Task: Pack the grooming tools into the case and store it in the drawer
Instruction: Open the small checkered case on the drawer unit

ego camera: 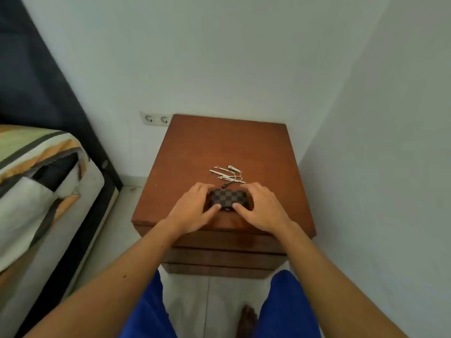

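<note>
both hands [228,208] grip checkered case [229,197], seemingly closed; steel tools [228,174] beyond.

Brown checkered case [228,196], silver tools [228,174], reddish-brown nightstand [219,142]

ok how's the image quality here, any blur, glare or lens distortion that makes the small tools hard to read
Head view: soft, even light with no glare and only faint shadows under the left hand and right hand; wide-angle bending bows the walls and nightstand edges; overall softness leaves the metal tools a tangled silver cluster, individual pieces hard to tell, while the checkered case pattern stays legible.
</note>
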{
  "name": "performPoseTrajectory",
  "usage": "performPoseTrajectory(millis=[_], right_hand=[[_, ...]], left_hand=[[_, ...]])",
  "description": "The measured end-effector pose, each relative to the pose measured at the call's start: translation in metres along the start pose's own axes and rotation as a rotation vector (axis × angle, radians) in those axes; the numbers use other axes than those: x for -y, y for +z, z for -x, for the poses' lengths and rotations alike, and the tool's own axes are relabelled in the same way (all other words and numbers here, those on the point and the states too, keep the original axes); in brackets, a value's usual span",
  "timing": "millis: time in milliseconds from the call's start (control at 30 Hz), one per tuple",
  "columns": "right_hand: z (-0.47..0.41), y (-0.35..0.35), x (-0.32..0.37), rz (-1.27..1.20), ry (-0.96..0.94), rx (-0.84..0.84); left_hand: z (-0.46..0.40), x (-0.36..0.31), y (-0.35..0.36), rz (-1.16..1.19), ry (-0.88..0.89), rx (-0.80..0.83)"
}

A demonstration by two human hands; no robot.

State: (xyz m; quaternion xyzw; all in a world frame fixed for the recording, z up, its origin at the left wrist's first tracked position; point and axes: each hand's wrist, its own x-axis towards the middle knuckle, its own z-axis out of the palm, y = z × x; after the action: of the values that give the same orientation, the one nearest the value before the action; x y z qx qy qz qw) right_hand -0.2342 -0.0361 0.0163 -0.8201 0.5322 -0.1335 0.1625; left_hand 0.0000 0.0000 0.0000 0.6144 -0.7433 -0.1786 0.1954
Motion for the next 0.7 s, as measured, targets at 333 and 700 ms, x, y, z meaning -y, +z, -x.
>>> performPoseTrajectory(millis=[333,700], right_hand=[[0.008,0.02,-0.007,-0.021,0.01,-0.004],[0.021,0.03,-0.02,-0.13,-0.095,-0.06]], left_hand=[[-0.009,0.005,0.015,-0.148,-0.071,0.007],[0.0,0.017,0.022,0.032,-0.251,0.034]])
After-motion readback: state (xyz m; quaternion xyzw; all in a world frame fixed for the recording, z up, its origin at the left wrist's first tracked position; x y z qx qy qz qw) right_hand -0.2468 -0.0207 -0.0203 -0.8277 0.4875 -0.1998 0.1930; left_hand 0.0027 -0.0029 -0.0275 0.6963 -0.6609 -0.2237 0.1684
